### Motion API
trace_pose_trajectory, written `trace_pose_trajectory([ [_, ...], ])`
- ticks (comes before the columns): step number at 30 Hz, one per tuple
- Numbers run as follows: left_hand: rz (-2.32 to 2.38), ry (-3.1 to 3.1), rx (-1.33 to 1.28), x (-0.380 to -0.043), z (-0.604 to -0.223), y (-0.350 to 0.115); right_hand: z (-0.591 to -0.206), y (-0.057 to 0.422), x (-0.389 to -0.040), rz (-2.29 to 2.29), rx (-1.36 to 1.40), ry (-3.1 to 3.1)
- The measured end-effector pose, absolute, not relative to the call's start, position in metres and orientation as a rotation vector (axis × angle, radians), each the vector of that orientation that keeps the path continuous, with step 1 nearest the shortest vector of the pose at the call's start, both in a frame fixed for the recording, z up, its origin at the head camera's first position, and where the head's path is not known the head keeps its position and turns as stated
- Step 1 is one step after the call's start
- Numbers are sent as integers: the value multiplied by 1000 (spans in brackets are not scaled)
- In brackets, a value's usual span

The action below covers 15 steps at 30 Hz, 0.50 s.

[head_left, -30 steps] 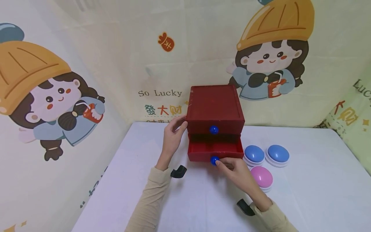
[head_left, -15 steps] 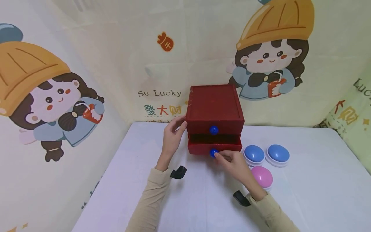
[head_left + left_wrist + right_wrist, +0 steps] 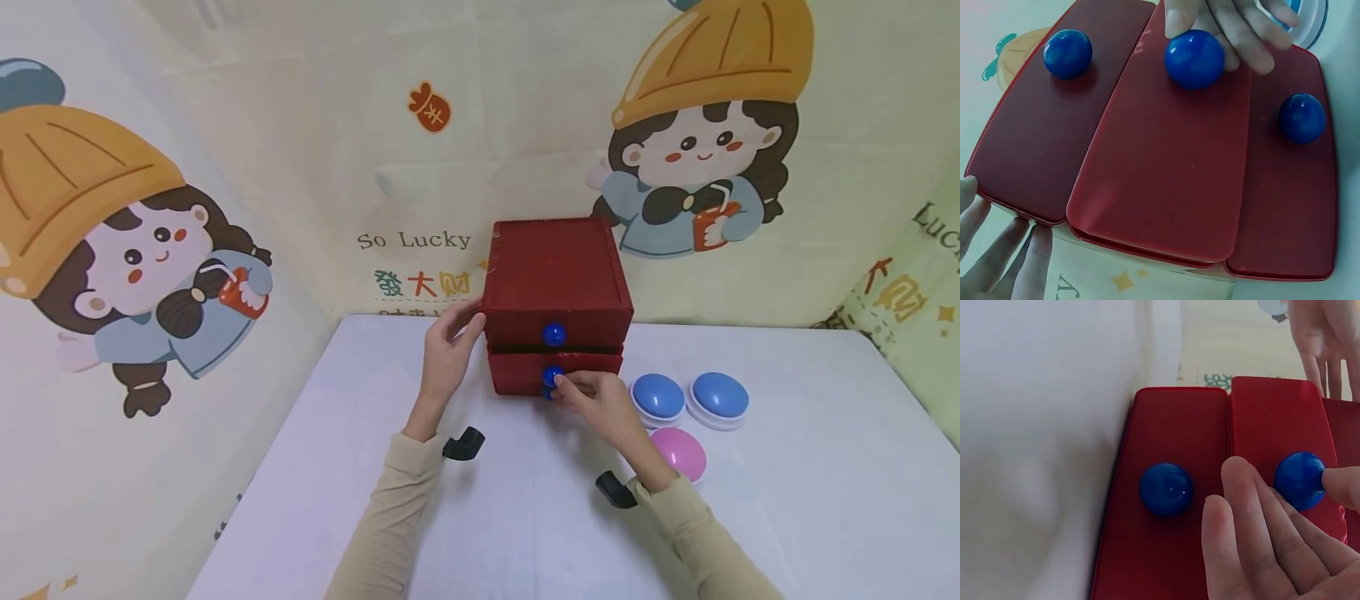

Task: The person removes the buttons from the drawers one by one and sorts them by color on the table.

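A red drawer cabinet (image 3: 555, 267) stands at the back of the table, with blue ball knobs on its stacked drawers. Its middle drawer (image 3: 1154, 169) juts out a little past the top drawer (image 3: 1041, 131) and the bottom drawer (image 3: 1288, 206). My right hand (image 3: 606, 412) pinches that middle drawer's blue knob (image 3: 1299, 480) between thumb and fingers. The bottom drawer's knob (image 3: 1166, 489) sits just below, free of my fingers. At the cabinet's left side, my left hand (image 3: 448, 354) rests its extended fingers (image 3: 1032, 262) against the wall near the top front corner.
Right of the cabinet are two blue push lights (image 3: 658, 397) with white bases and a pink one (image 3: 678, 454), partly behind my right wrist. A printed cloth wall (image 3: 337, 125) rises behind the white table (image 3: 810, 467). Black camera mounts (image 3: 463, 443) stick out at my wrists.
My right hand has pushed the middle drawer inward by its knob, from well out to nearly flush. The left hand has stayed at the cabinet's side.
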<state>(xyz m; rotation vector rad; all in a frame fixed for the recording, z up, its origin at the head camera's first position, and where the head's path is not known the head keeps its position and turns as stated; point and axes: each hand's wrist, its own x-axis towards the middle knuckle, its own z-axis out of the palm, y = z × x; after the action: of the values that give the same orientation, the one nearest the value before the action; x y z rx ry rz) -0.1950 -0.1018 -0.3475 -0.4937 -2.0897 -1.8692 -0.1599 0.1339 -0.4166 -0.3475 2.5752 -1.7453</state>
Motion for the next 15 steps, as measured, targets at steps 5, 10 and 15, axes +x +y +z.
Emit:
trace_pose_trajectory([
  [5,-1875,-2092,-493,-195,-347,-102,-416,133,-166,-1740,-332,2569],
  [10,-1874,-2095,-492,-195,-349,-103,-417,131,-171,-1747,-337,2585],
  [15,-1869,-2090,-497,-196,-351,-102,-419,129,-176,-1784,-331,2578],
])
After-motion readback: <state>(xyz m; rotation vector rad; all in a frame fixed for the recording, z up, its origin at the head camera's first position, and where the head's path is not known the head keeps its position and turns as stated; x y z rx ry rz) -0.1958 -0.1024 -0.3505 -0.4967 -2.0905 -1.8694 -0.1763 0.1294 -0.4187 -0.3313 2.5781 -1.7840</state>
